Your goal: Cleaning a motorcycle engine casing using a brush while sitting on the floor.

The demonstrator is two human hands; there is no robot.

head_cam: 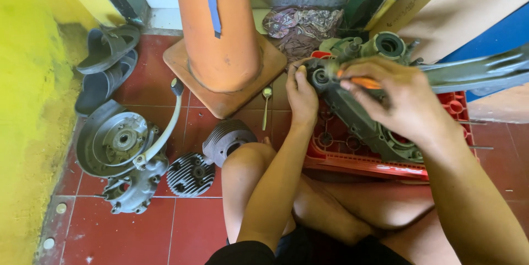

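Head view:

- Right hand (405,99): grip closed around an orange-handled tool (366,83); only a short stretch of handle shows between the fingers, the tip is hidden at the casing.
- Left hand (302,95): grip pinched narrow against the near-left end of the engine casing (363,127), fingertips by a round opening; whether it pinches a small part there, cannot tell.
- Casing lies tilted across a red plastic crate (352,160), directly under both grips, a long grey arm running off to the right.
- Risk, judged: tool tip works just beside the left fingertips; a slip off the fastener could jab them.
- Risk, judged: casing rests on the crate's open grid with nothing clamping it; a hard push could rock or slide it toward the knees.
- Risk, judged: a small loosened part could drop through the crate holes.
- Left of the grips, on the tiled floor (187,232): finned cylinder (227,139), finned cylinder head (190,174), round cover with a curved lever (118,144), a spoon (266,105). Near the bent leg, easy to kick.
- Beyond the grips: orange cone (220,28), crumpled rag (300,25).
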